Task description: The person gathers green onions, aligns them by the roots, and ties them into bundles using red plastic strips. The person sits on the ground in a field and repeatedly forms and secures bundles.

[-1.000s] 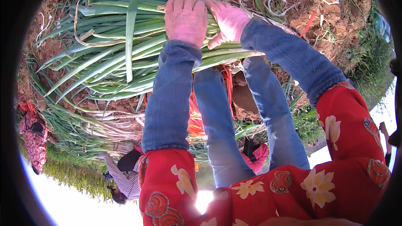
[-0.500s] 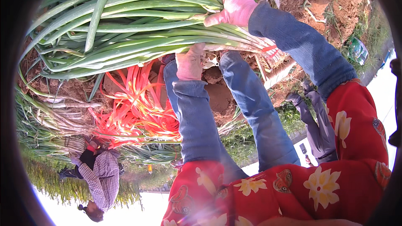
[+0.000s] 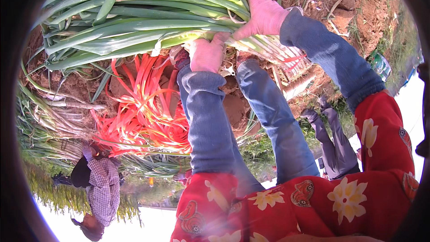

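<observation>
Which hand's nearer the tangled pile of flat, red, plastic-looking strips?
Left. In view, left hand is above-right of the pile; right hand is higher and farther right, on the long green-leaved bunch.

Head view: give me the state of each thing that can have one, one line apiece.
Bundle: lying sideways, in both hands
Red tie: wrapped round the bundle near its pale ends; knot too small to tell
Left hand: gripping the bundle's near edge, fingers partly hidden
Right hand: gripping across the stalks, thumb apart from fingers
Red strips: loose, tangled heap
Green packet: on the ground, sealed or open unclear
</observation>
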`<move>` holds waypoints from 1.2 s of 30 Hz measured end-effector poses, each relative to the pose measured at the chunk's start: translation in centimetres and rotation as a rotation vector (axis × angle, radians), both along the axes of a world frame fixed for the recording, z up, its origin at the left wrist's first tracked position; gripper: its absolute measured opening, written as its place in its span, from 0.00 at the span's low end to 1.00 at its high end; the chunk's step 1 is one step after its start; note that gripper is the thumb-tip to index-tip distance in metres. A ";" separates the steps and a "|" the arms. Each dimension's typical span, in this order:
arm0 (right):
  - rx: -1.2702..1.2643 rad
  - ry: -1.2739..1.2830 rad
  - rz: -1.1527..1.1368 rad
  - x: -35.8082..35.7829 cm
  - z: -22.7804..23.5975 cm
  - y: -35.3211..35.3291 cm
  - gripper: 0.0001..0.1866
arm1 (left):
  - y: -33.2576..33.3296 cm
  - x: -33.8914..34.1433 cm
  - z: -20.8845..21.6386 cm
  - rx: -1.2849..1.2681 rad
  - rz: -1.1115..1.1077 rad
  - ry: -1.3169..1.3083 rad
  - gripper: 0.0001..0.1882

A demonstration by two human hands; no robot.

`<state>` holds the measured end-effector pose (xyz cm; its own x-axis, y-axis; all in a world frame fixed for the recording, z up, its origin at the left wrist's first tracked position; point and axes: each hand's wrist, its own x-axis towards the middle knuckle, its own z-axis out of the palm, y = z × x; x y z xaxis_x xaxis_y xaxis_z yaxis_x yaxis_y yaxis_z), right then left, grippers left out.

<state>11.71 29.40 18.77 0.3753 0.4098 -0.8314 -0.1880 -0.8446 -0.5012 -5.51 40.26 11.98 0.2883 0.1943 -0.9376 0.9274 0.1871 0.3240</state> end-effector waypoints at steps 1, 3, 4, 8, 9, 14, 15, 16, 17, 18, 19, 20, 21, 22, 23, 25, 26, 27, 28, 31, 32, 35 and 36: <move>-0.018 -0.005 0.043 0.3 0.4 0.3 0.69 | -0.1 0.1 -0.3 0.031 -0.032 -0.023 0.30; -0.164 -0.068 0.120 -0.2 2.2 2.3 0.71 | -0.2 0.7 0.2 0.072 -0.075 0.048 0.32; -0.164 -0.105 0.111 -0.4 2.2 2.2 0.71 | -0.3 1.4 0.4 0.074 -0.108 0.078 0.33; -0.155 -0.113 0.143 0.1 2.0 1.4 0.70 | 2.0 0.4 0.6 -0.411 0.333 -0.187 0.20; -0.144 -0.117 0.122 -0.1 2.3 1.3 0.70 | 2.2 0.1 0.7 -0.378 0.415 -0.209 0.13; -0.160 -0.193 -0.018 -1.6 1.5 2.2 0.71 | 2.3 3.2 2.0 -0.150 0.232 -0.033 0.17; -0.192 -0.219 -0.049 -1.8 0.3 1.9 0.72 | 2.3 3.8 1.1 -0.152 0.177 -0.009 0.18; -0.159 -0.218 -0.063 -1.9 -0.3 1.5 0.71 | 2.7 4.2 0.7 -0.146 0.134 0.017 0.20; -0.126 -0.218 -0.076 -2.0 -0.7 1.1 0.71 | 3.3 4.0 0.7 -0.219 0.120 0.005 0.24; -0.085 -0.218 -0.091 -2.0 -0.6 1.5 0.71 | 4.5 4.4 1.7 -0.148 -0.107 0.105 0.26; -0.024 -0.200 -0.115 -2.0 0.1 1.8 0.68 | 5.0 4.5 1.2 -0.182 -0.270 0.112 0.27; 0.037 -0.184 -0.164 -2.5 0.7 2.6 0.67 | 5.8 4.5 1.0 -0.209 -0.435 0.124 0.29; 0.099 -0.167 -0.214 -2.9 1.2 3.4 0.65 | 6.5 3.9 1.3 -0.221 -0.402 0.086 0.28; 0.156 -0.153 -0.268 -3.1 1.5 3.8 0.64 | 6.9 3.4 1.6 -0.236 -0.375 0.045 0.28; 0.249 -0.113 -0.313 -3.4 1.1 3.8 0.61 | 7.2 3.1 1.9 -0.250 -0.349 0.004 0.27; 0.221 -0.225 -0.252 -3.8 1.7 4.5 0.51 | 5.9 1.6 0.6 -0.426 0.089 -0.119 0.27; 0.216 -0.276 -0.213 -3.9 1.9 5.1 0.45 | 5.1 0.2 -0.6 -0.500 0.318 -0.183 0.27; 0.083 -0.354 -0.058 -3.9 -1.1 2.4 0.60 | 4.5 -1.1 -2.5 -0.648 0.542 -0.325 0.27; -0.065 -0.432 0.091 -3.7 -4.3 -0.6 0.75 | 3.7 -0.6 -2.1 -0.492 0.447 -0.368 0.24; -0.146 -0.254 0.042 -2.7 -3.5 0.0 0.74 | 5.6 4.6 4.0 -0.290 -0.116 0.063 0.27; -0.117 -0.260 0.049 -2.9 -4.1 -0.5 0.74 | 5.1 4.9 4.2 -0.284 0.033 0.037 0.32; -0.087 -0.299 0.089 -2.2 -4.9 -0.6 0.73 | 5.4 7.0 5.6 -0.231 -0.008 0.158 0.29; -0.052 -0.325 0.094 -2.4 -5.6 -0.8 0.75 | 5.0 6.8 5.2 -0.204 0.074 0.136 0.27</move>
<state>9.31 28.56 13.13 0.5870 0.4154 -0.6949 0.0546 -0.8767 -0.4780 1.34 45.29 17.20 0.1487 0.0127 -0.9888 0.9413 0.3045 0.1455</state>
